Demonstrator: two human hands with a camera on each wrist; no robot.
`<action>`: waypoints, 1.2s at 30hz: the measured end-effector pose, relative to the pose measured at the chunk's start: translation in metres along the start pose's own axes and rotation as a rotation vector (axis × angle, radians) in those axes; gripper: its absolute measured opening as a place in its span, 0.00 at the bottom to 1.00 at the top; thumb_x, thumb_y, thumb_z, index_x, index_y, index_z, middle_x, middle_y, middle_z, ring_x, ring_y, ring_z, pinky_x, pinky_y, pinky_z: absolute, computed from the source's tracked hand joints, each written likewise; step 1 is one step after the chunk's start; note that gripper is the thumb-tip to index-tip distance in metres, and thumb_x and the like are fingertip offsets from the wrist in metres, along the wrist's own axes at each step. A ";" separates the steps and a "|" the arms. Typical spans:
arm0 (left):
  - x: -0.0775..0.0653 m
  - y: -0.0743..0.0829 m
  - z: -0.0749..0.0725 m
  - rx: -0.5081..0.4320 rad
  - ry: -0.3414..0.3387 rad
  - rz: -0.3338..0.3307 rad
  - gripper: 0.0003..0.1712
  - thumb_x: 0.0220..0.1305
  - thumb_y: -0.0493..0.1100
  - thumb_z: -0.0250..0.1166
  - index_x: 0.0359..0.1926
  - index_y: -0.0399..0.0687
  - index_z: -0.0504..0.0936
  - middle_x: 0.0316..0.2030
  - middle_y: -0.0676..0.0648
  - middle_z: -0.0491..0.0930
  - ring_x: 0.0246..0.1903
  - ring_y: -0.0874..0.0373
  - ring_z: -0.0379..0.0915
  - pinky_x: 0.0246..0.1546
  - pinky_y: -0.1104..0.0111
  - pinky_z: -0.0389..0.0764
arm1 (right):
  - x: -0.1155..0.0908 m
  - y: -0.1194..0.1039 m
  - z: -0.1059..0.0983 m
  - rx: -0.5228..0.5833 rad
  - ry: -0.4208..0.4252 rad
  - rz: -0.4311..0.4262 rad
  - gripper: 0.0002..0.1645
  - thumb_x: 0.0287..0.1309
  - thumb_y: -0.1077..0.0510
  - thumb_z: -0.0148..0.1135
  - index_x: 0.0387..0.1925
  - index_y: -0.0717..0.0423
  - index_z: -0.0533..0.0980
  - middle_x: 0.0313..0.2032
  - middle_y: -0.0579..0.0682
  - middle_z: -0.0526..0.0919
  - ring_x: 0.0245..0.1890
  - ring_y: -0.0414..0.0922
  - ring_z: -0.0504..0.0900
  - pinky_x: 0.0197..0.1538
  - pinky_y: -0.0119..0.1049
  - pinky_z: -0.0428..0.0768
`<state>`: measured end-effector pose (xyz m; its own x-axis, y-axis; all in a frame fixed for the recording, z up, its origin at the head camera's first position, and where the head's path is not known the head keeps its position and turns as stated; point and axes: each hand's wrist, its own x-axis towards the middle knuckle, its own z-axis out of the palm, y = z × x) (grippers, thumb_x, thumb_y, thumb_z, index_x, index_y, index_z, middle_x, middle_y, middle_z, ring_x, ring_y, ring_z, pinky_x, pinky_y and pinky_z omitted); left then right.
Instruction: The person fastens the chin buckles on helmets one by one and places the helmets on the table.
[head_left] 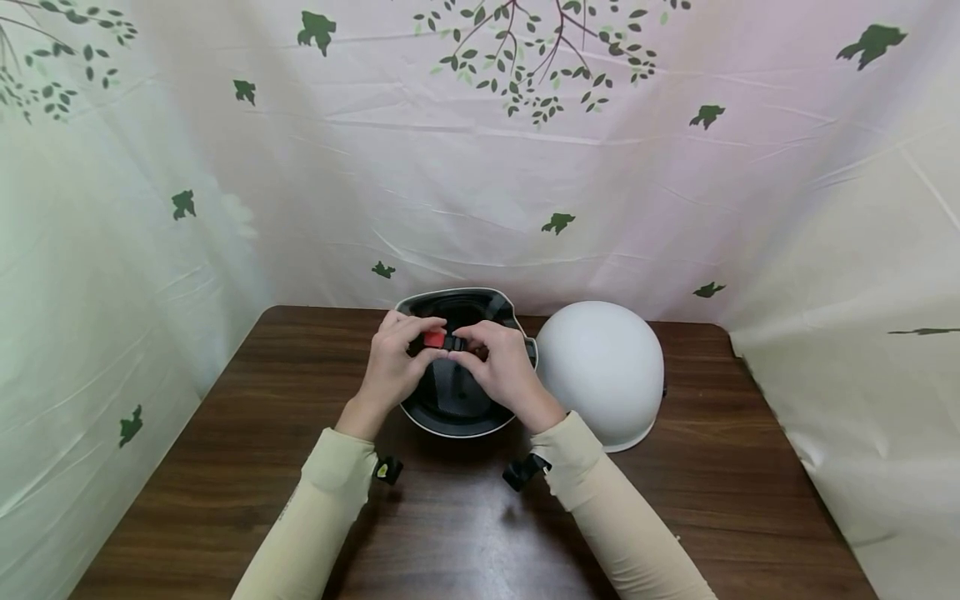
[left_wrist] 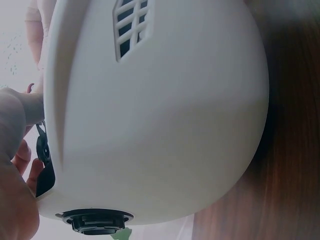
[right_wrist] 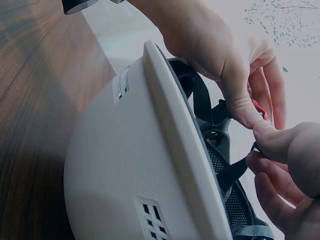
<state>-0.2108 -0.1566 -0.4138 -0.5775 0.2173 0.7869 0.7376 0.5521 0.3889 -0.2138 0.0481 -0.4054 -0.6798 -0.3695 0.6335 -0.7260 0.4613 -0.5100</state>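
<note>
Between left hand (head_left: 393,358) and right hand (head_left: 501,367), both pinching it, red-and-black buckle (head_left: 442,341) sits over upturned helmet (head_left: 460,417), second helmet (head_left: 600,367) beside on bench (head_left: 720,467); buckle work seems the step, next likely needing aligned push or pull.

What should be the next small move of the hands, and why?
Perhaps a gentle test pull on the buckle above the upturned helmet: the left hand pinches its red end, the right hand its black end, and whether it is latched cannot be told.
</note>
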 end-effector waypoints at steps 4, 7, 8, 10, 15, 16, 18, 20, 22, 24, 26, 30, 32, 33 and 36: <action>0.001 0.002 -0.001 -0.002 -0.008 0.000 0.24 0.47 0.34 0.84 0.49 0.39 0.90 0.43 0.41 0.90 0.37 0.47 0.71 0.41 0.60 0.72 | 0.001 0.000 -0.001 0.004 -0.012 0.015 0.14 0.58 0.60 0.79 0.45 0.61 0.88 0.36 0.52 0.89 0.30 0.43 0.88 0.36 0.35 0.87; 0.002 0.002 0.000 -0.008 -0.016 -0.005 0.23 0.48 0.34 0.84 0.48 0.41 0.90 0.42 0.42 0.90 0.37 0.48 0.71 0.42 0.60 0.71 | 0.002 0.000 -0.002 0.009 -0.024 0.021 0.14 0.58 0.60 0.79 0.46 0.60 0.88 0.37 0.53 0.89 0.30 0.43 0.88 0.36 0.35 0.87; 0.002 0.002 0.000 -0.010 -0.018 -0.006 0.22 0.48 0.34 0.84 0.47 0.41 0.91 0.42 0.43 0.90 0.37 0.48 0.71 0.42 0.60 0.70 | 0.002 0.000 -0.002 0.008 -0.025 0.020 0.15 0.58 0.60 0.79 0.46 0.60 0.88 0.38 0.53 0.90 0.31 0.43 0.88 0.36 0.35 0.87; 0.002 0.001 0.001 -0.012 -0.020 -0.005 0.21 0.48 0.34 0.84 0.46 0.42 0.91 0.41 0.44 0.91 0.37 0.48 0.71 0.42 0.61 0.70 | 0.003 0.001 -0.002 0.009 -0.029 0.021 0.15 0.57 0.60 0.80 0.45 0.60 0.88 0.38 0.53 0.90 0.31 0.43 0.88 0.36 0.35 0.87; 0.002 -0.001 0.003 -0.010 -0.013 -0.001 0.22 0.46 0.33 0.85 0.45 0.44 0.91 0.41 0.45 0.91 0.36 0.50 0.69 0.41 0.60 0.69 | 0.004 0.004 -0.002 0.013 -0.028 0.017 0.15 0.55 0.59 0.81 0.44 0.60 0.89 0.37 0.52 0.91 0.30 0.42 0.88 0.35 0.34 0.87; 0.002 -0.002 0.004 -0.009 -0.014 -0.001 0.22 0.46 0.33 0.85 0.45 0.44 0.91 0.41 0.45 0.91 0.36 0.50 0.69 0.41 0.60 0.68 | 0.004 0.005 -0.002 0.015 -0.027 0.015 0.15 0.55 0.59 0.81 0.44 0.60 0.89 0.37 0.52 0.91 0.30 0.42 0.88 0.35 0.34 0.86; 0.002 -0.002 0.005 -0.005 -0.019 -0.005 0.22 0.47 0.32 0.84 0.45 0.44 0.91 0.41 0.45 0.91 0.35 0.50 0.68 0.41 0.60 0.68 | 0.005 0.006 -0.001 0.018 -0.023 0.012 0.16 0.54 0.60 0.81 0.44 0.59 0.89 0.37 0.52 0.91 0.30 0.42 0.88 0.34 0.33 0.86; 0.002 -0.002 0.006 -0.002 -0.028 -0.007 0.21 0.48 0.32 0.84 0.46 0.45 0.91 0.41 0.45 0.91 0.35 0.51 0.67 0.41 0.60 0.67 | 0.006 0.007 -0.001 0.020 -0.021 0.013 0.16 0.53 0.60 0.82 0.44 0.59 0.90 0.37 0.51 0.91 0.30 0.41 0.88 0.34 0.32 0.86; 0.003 -0.003 0.006 -0.004 -0.034 -0.010 0.21 0.49 0.31 0.83 0.46 0.45 0.91 0.41 0.45 0.91 0.35 0.51 0.67 0.41 0.59 0.66 | 0.006 0.007 -0.001 0.022 -0.022 0.018 0.16 0.52 0.60 0.82 0.44 0.59 0.90 0.38 0.51 0.91 0.29 0.41 0.87 0.34 0.32 0.85; 0.003 -0.002 0.006 -0.007 -0.038 -0.016 0.21 0.49 0.31 0.83 0.46 0.44 0.91 0.41 0.45 0.91 0.35 0.51 0.67 0.41 0.59 0.66 | 0.006 0.007 0.000 0.023 -0.022 0.024 0.16 0.52 0.60 0.82 0.44 0.58 0.90 0.38 0.51 0.91 0.30 0.40 0.88 0.34 0.31 0.85; 0.003 -0.002 0.006 -0.008 -0.041 -0.018 0.21 0.50 0.32 0.83 0.46 0.44 0.91 0.41 0.45 0.91 0.35 0.50 0.66 0.42 0.59 0.66 | 0.006 0.007 0.000 0.024 -0.020 0.027 0.17 0.51 0.60 0.83 0.44 0.58 0.90 0.39 0.51 0.91 0.30 0.40 0.88 0.34 0.31 0.85; 0.003 -0.002 0.006 -0.008 -0.040 -0.023 0.21 0.49 0.31 0.83 0.46 0.44 0.91 0.41 0.45 0.91 0.35 0.51 0.66 0.41 0.60 0.66 | 0.006 0.006 -0.001 0.015 -0.011 0.028 0.16 0.51 0.60 0.83 0.43 0.58 0.90 0.39 0.51 0.91 0.30 0.40 0.87 0.33 0.32 0.85; 0.003 -0.001 0.006 -0.008 -0.038 -0.023 0.23 0.47 0.32 0.84 0.47 0.43 0.90 0.41 0.45 0.91 0.35 0.51 0.67 0.40 0.60 0.66 | 0.006 0.005 -0.001 0.009 -0.008 0.029 0.16 0.51 0.60 0.83 0.43 0.57 0.90 0.38 0.51 0.92 0.30 0.40 0.88 0.33 0.33 0.85; 0.003 -0.001 0.006 -0.008 -0.036 -0.022 0.24 0.47 0.32 0.84 0.48 0.43 0.90 0.41 0.46 0.91 0.34 0.51 0.67 0.40 0.61 0.66 | 0.006 0.005 -0.001 0.008 -0.006 0.030 0.16 0.50 0.60 0.83 0.43 0.57 0.90 0.38 0.50 0.92 0.30 0.41 0.88 0.33 0.33 0.85; 0.003 0.000 0.005 -0.013 -0.037 -0.029 0.27 0.45 0.34 0.85 0.49 0.42 0.89 0.41 0.46 0.91 0.34 0.52 0.67 0.38 0.62 0.65 | 0.006 0.005 -0.001 0.008 -0.003 0.039 0.16 0.49 0.60 0.83 0.42 0.56 0.90 0.38 0.50 0.92 0.30 0.41 0.88 0.34 0.33 0.85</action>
<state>-0.2149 -0.1518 -0.4140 -0.6110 0.2314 0.7571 0.7247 0.5483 0.4173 -0.2215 0.0485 -0.4032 -0.7078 -0.3535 0.6116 -0.6999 0.4687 -0.5390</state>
